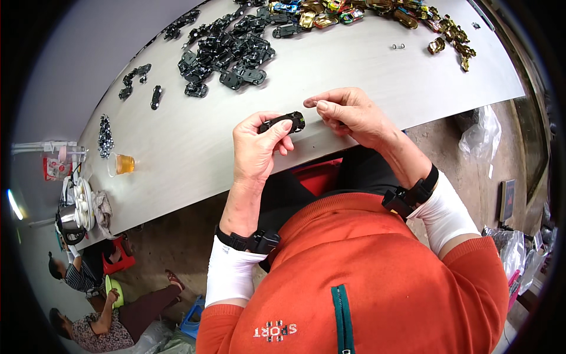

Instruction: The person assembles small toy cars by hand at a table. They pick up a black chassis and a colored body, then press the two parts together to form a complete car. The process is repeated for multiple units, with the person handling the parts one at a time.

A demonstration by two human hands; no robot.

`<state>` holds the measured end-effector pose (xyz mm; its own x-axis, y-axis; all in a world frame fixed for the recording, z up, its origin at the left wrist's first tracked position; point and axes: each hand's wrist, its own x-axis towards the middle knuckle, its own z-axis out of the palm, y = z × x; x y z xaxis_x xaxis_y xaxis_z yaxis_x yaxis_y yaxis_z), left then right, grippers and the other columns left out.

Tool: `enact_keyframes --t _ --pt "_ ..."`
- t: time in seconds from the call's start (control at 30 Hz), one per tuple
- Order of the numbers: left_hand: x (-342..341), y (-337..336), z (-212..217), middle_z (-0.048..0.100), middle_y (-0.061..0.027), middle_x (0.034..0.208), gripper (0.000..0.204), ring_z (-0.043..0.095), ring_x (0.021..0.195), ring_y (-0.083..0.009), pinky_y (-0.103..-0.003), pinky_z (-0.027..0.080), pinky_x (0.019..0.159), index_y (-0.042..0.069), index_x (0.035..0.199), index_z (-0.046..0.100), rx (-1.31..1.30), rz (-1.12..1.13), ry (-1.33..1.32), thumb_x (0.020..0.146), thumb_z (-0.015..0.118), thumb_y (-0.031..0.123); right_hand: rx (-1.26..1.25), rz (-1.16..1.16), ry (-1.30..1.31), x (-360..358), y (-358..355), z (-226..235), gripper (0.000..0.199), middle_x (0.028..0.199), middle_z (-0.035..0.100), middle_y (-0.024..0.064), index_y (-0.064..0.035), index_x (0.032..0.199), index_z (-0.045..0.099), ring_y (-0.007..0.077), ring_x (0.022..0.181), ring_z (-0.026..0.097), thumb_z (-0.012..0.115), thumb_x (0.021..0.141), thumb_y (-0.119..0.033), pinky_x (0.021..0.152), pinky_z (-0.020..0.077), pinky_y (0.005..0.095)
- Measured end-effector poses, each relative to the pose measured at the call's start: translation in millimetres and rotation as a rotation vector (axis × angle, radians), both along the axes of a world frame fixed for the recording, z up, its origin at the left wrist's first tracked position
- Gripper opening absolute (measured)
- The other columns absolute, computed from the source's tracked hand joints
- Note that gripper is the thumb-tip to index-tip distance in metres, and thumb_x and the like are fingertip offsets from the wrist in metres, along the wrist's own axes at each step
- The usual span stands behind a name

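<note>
- Nearest me, the worker sits in an orange-red top (354, 259) at the near edge of a pale grey table (354, 65).
- The left hand (252, 141) pinches a black toy car base (295, 121) between thumb and fingers, just above the table's near edge. It lies lengthwise left to right, with a touch of green at its right end.
- The right hand (356, 115) is just to the right, apart from the car base, forefinger stretched toward the left and thumb tip close by. I can't tell whether something tiny is pinched there.
- I'd judge the step in hand to be close fingertip work on that one base. The next move seems to call for a steady left grip and a light, exact touch from the right fingertips.
- Off to the left stand a clear cup (124, 164) of amber drink and, just beyond it, a small heap of dark, shiny bits (105, 137), perhaps wheels.
- Farther on, a single black car base (155, 97) lies apart on the left, near a big pile of black car bases (221, 53).
- Far right, a loose axle (398, 46) lies near scattered gold car shells (464, 52).
- Along the far side, bright coloured car shells (326, 21) lie beside the black pile.
</note>
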<state>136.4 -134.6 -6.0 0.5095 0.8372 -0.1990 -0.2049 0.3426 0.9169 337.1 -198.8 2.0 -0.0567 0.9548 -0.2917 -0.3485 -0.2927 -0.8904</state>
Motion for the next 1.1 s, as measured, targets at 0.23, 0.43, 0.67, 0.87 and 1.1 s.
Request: enact_keyframes --t 0.23,0.43,0.67,0.87,1.1 --pt "1 2 -6 0.063 -0.0103 0.089 0.025 0.058 0.064 -0.0138 -0.022 0.048 0.056 -0.004 0.106 0.056 -0.155 -0.015 -0.273 0.083 0.064 0.001 0.563 -0.254 -0.766 -38 3 -4 0.012 0.068 0.057 0.0056 -0.0013 0.085 0.063 0.0127 0.061 0.055 0.067 0.074 -0.001 0.054 0.0437 0.0257" --pt "5 -9 -17 0.062 -0.0115 0.104 0.029 0.059 0.092 -0.0173 -0.027 0.049 0.072 0.0 0.116 0.053 -0.408 0.151 -0.512 0.089 0.058 0.01 0.96 -0.282 -1.194 -52 8 -7 0.023 0.067 0.051 0.0065 -0.0046 0.09 0.062 0.0237 0.06 0.057 0.064 0.069 0.004 0.051 0.0458 0.032" --pt "-21 -8 -8 0.059 -0.0129 0.104 0.029 0.059 0.098 -0.0209 -0.037 0.053 0.083 -0.001 0.12 0.049 -0.196 -0.031 -0.418 0.092 0.048 0.004 0.593 -0.033 -0.769 -35 -2 4 0.026 0.074 0.054 0.0071 0.0 0.106 0.063 0.0159 0.068 0.054 0.052 0.083 0.006 0.06 0.0448 0.0267" --pt "-32 -18 -7 0.054 -0.0098 0.091 0.04 0.058 0.081 -0.0206 -0.03 0.05 0.067 -0.001 0.112 0.057 0.946 0.168 0.44 0.073 0.059 -0.01 0.365 0.049 -0.636 -54 7 18 0.027 0.076 0.064 0.0082 0.0053 0.091 0.064 0.013 0.072 0.057 0.067 0.08 -0.018 0.065 0.0467 0.0287" --pt "-23 -27 2 0.051 -0.0131 0.089 0.034 0.053 0.083 -0.0296 -0.035 0.047 0.07 -0.003 0.102 0.055 1.329 0.314 0.656 0.069 0.062 0.0 0.076 0.071 -0.385 -47 12 -3 0.016 0.058 0.049 -0.0033 0.0001 0.082 0.06 0.003 0.046 0.04 0.06 0.084 -0.016 0.042 0.0285 0.0191"
